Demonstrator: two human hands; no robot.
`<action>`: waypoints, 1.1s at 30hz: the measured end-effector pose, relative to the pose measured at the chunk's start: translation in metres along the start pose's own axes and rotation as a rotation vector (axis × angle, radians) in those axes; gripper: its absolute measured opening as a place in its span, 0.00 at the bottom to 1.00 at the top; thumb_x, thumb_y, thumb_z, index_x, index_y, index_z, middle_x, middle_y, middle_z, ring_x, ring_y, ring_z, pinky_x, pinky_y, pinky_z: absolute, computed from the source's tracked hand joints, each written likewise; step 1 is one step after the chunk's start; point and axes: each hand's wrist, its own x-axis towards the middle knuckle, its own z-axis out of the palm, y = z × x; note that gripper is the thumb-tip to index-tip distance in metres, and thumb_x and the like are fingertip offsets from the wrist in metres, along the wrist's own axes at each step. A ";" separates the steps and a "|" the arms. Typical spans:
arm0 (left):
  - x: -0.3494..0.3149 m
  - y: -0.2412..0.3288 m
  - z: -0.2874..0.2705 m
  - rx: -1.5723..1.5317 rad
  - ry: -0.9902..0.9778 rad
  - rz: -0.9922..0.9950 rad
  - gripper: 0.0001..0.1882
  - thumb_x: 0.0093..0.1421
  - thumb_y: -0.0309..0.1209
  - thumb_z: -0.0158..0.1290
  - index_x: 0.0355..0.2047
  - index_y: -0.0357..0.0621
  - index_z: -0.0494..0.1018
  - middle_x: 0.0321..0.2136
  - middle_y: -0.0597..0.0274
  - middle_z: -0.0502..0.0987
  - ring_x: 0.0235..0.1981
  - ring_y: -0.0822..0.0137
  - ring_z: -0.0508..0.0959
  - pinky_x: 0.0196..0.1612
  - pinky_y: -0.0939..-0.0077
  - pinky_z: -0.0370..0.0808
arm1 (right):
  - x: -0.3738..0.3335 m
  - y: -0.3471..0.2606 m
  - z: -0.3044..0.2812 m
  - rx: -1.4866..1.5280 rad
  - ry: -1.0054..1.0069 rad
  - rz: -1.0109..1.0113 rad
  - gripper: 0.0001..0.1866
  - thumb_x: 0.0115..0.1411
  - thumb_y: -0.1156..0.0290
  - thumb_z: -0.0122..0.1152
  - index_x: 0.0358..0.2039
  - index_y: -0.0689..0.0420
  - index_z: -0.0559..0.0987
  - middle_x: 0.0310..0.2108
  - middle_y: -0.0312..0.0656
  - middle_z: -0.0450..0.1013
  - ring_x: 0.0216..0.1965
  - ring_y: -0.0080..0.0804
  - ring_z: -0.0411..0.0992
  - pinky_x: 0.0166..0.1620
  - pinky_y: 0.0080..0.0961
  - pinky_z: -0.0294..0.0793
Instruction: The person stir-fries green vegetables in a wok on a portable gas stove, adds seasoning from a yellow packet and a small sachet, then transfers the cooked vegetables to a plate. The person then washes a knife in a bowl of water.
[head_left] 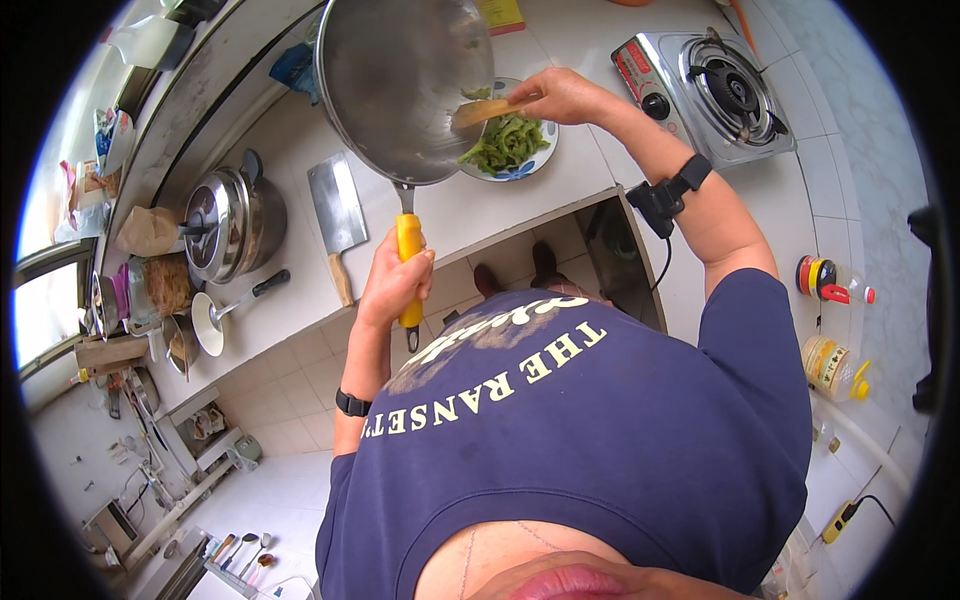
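My left hand (390, 280) is wrapped round the yellow handle (408, 238) of a large metal wok (385, 80). The wok is tilted to the right, its rim over a plate with a blue pattern (549, 146). Cooked green vegetables (508, 148) are heaped on that plate, and a few bits cling inside the wok near its right edge. Between the fingers of my right hand (558, 97) is a wooden spatula (478, 113), its blade at the wok's right rim, above the greens. The wok hides part of the plate.
A cleaver (338, 205) lies on the white counter (570, 190), left of the wok handle. Further left stand a lidded metal pot (262, 210) and a white long-handled pan (208, 335). A portable gas stove (675, 90) sits at the far right, with bottles (830, 368) nearer me.
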 end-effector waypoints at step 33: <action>-0.005 0.003 0.002 0.015 0.046 0.007 0.07 0.56 0.25 0.49 0.33 0.41 0.61 0.15 0.67 0.66 0.11 0.76 0.65 0.16 0.80 0.65 | -0.034 0.009 0.005 -0.022 0.073 0.073 0.21 0.54 0.73 0.53 0.50 0.60 0.77 0.45 0.50 0.77 0.46 0.39 0.76 0.53 0.28 0.71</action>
